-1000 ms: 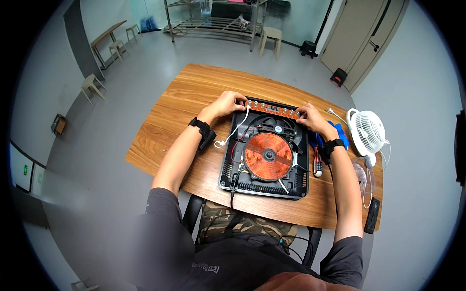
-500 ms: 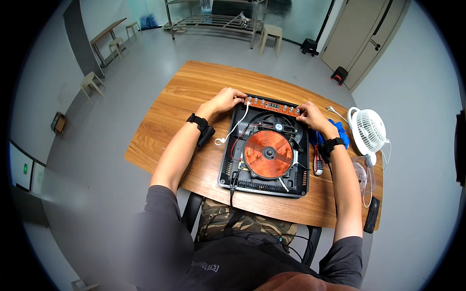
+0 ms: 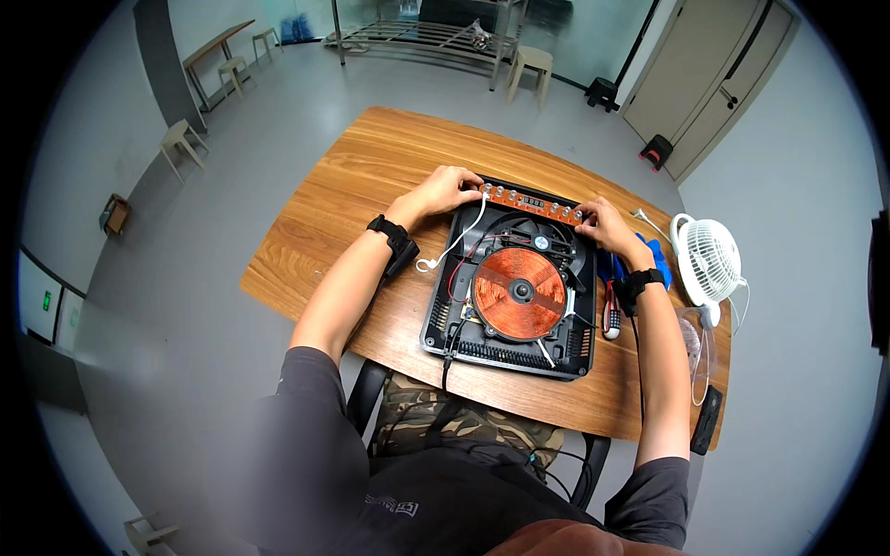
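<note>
My left hand (image 3: 453, 191) pinches the left end of an orange circuit board (image 3: 530, 201), which has round buttons and a small display and lies along the far edge of an opened black appliance (image 3: 448, 339). My right hand (image 3: 600, 222) grips the board's right end. A large copper coil (image 3: 506, 284) sits in the housing, below a black fan (image 3: 514, 239) that is partly covered by cables. A white cable (image 3: 456, 243) runs from the board's left end onto the left side of the housing and table.
The wooden table (image 3: 324, 232) holds a white fan (image 3: 706, 259), a red-and-grey tool (image 3: 611, 320), blue items (image 3: 656, 252), a clear plastic piece (image 3: 695, 347) and a black bar-shaped object (image 3: 707, 419) at the right. Stools (image 3: 530, 65) and a metal rack (image 3: 417, 37) stand beyond.
The camera view has shifted slightly, so the table, appliance and hands appear a little higher and further right. Both hands keep hold of the board's ends, with little other visible change.
</note>
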`<state>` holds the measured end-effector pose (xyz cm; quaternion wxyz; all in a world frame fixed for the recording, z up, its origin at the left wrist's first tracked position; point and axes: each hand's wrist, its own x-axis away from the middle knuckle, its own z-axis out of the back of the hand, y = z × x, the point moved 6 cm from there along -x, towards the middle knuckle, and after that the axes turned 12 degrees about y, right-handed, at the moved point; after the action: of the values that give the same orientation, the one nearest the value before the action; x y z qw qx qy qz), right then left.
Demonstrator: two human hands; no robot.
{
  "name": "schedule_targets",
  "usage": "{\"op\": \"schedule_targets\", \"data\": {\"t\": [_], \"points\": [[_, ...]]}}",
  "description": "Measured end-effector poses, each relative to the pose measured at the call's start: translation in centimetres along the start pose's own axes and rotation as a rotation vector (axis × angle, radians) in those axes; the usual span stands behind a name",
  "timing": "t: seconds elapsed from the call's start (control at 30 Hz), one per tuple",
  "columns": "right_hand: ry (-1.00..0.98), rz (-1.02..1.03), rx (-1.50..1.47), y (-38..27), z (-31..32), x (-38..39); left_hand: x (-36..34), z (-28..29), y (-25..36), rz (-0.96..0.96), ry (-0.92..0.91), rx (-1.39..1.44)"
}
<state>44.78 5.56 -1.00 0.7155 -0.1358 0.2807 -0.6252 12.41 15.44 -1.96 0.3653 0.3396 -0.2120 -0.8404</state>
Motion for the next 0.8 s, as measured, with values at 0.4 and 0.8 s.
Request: {"op": "schedule_targets", "data": {"t": [0.4, 0.8], "points": [[0.019, 0.007, 0.006, -0.7, 0.2, 0.2, -0.1, 0.1, 0.5, -0.053, 0.010, 0.030], [0.015, -0.019, -0.017, 0.3, 0.0, 0.1, 3.0, 1.9, 2.7, -0.088, 0.127, -0.069]]}}
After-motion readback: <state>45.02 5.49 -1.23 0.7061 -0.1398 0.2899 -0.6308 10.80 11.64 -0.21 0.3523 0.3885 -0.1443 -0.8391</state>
